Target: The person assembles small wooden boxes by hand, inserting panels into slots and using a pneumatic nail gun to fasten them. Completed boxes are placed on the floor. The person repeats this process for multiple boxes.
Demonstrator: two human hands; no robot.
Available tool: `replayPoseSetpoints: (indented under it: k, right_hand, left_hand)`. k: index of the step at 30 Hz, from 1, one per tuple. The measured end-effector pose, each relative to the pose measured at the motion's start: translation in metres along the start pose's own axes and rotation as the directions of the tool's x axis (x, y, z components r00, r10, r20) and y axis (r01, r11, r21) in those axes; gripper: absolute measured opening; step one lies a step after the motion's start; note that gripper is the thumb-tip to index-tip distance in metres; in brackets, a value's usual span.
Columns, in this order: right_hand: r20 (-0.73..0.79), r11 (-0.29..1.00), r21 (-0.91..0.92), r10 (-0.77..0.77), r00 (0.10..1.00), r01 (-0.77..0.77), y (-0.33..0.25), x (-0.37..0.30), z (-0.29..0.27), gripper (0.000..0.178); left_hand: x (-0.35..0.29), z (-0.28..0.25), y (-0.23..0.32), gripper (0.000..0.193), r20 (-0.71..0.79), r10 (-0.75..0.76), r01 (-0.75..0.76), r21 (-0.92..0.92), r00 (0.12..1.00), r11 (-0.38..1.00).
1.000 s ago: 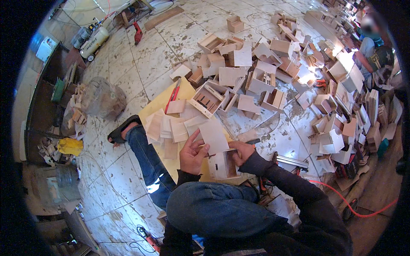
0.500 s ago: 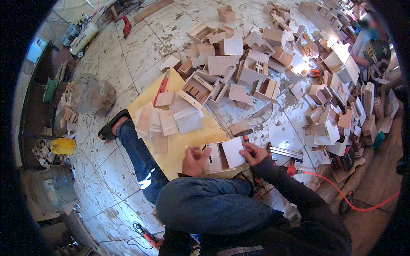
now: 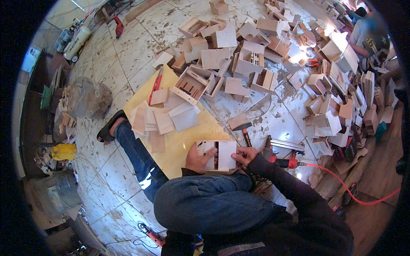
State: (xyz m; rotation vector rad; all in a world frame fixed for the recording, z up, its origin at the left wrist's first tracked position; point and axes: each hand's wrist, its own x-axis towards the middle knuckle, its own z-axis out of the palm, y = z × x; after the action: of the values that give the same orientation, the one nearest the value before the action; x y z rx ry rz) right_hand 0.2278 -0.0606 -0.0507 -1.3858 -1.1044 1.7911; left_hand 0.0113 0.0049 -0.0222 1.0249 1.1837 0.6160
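Observation:
My left hand [image 3: 197, 159] is closed on the left side of a small wooden box [image 3: 208, 145], its thumb over the near part of the opening. At the box's right side, my right hand [image 3: 245, 157] pinches the edge of a thin pale wood panel [image 3: 226, 155]. That panel lies squarely across the right part of the box, and a dark gap shows to its left. Under the box is a yellow board [image 3: 183, 147]. Farther up the board lie several loose thin wood panels [image 3: 163, 119], a red cutter knife [image 3: 156, 86] and an open wooden box [image 3: 191, 85].
A hammer [image 3: 245, 133] lies right of the board. Beside my right forearm is a red-and-black air tool [image 3: 284, 162] with a red hose [image 3: 341, 187]. Many wooden boxes [image 3: 252, 62] are heaped beyond. Another person [image 3: 365, 42] sits at far right.
The thin panel has turned from a tilt to sit straight on the box. My left hand has gone from loose fingers to a grip on the box; my right hand moved slightly left.

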Motion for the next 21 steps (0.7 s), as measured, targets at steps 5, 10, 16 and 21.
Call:
replayPoseSetpoints:
  k: [5, 10, 16, 21]
  right_hand:
    - [0.029, 0.989, -0.131, 0.067, 0.997, -0.063, -0.003, 0.006, 0.004, 0.036]
    - [-0.019, 0.983, -0.179, -0.039, 0.999, 0.035, -0.004, 0.005, 0.01, 0.035]
    - [-0.075, 0.962, -0.264, 0.047, 0.996, -0.065, -0.007, 0.002, 0.014, 0.034]
    - [-0.097, 0.988, -0.142, 0.039, 0.994, -0.053, -0.009, 0.002, 0.018, 0.034]
  left_hand:
    - [0.004, -0.007, -0.005, 0.055, 0.057, 0.08, -0.088, 0.168, 0.995, 0.982]
    - [0.005, -0.01, 0.001, 0.064, 0.085, 0.124, -0.138, 0.186, 0.989, 0.973]
    - [0.015, -0.03, 0.017, 0.093, 0.371, -0.04, -0.129, 0.419, 0.928, 0.899]
    - [0.015, -0.031, 0.025, 0.099, 0.321, -0.089, -0.117, 0.569, 0.943, 0.814]
